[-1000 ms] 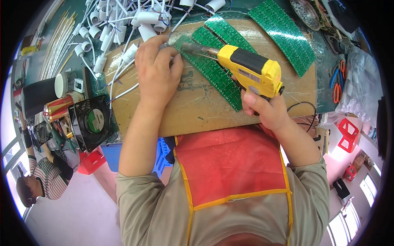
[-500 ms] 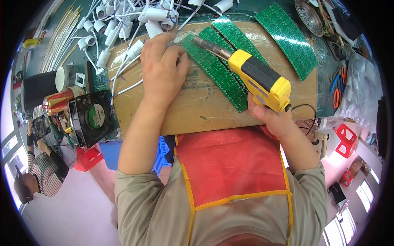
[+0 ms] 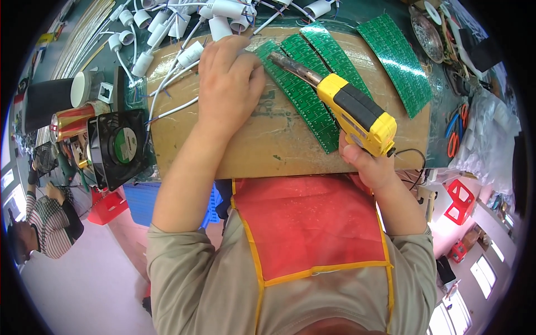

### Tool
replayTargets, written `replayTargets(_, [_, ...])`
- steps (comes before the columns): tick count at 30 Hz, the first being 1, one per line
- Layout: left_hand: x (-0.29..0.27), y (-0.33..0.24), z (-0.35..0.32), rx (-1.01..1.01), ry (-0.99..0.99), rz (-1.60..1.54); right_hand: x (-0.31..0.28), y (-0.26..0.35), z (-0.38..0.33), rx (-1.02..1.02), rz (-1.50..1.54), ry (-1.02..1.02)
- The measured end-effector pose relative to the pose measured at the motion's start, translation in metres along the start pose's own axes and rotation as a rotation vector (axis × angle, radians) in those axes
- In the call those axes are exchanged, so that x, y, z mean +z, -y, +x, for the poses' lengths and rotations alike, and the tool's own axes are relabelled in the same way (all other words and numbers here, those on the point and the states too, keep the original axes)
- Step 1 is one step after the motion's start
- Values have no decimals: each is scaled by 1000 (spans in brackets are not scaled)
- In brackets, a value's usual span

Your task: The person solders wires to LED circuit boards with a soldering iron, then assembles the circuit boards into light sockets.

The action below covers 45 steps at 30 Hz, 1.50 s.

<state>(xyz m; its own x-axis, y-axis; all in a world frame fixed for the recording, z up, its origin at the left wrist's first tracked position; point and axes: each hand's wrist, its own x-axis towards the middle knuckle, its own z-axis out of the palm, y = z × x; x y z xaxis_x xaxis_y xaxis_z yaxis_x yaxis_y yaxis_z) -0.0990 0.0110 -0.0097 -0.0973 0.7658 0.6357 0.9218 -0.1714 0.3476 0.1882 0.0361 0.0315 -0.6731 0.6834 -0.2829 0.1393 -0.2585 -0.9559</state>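
A yellow soldering gun [image 3: 357,106], probably rigid and moderately heavy, best held by its handle, juts ahead of the right hand [image 3: 365,163], fingers wrapped around it, over green circuit boards [image 3: 294,92]; the left hand [image 3: 228,84] curls, any hold hidden.

Yellow-and-black soldering gun [image 3: 358,106] is tilted, nose pointing forward-left over green circuit-board strips [image 3: 297,100] (tip contact cannot be determined). Strips lie diagonally, side by side, closely spaced.
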Motion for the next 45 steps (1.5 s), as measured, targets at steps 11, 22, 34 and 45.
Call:
replayTargets(11, [-1,1,-3,-7,30,-58,5,0,0,9,112,-54])
replayTargets(22, [3,-2,-2,21,0,27,4,2,2,-1,-6,-35])
replayTargets(34, [3,-1,-1,34,-12,34,9,6,3,24,-82,-69])
replayTargets(45, [3,-3,0,42,-27,51,5,0,0,-45,-91,-49])
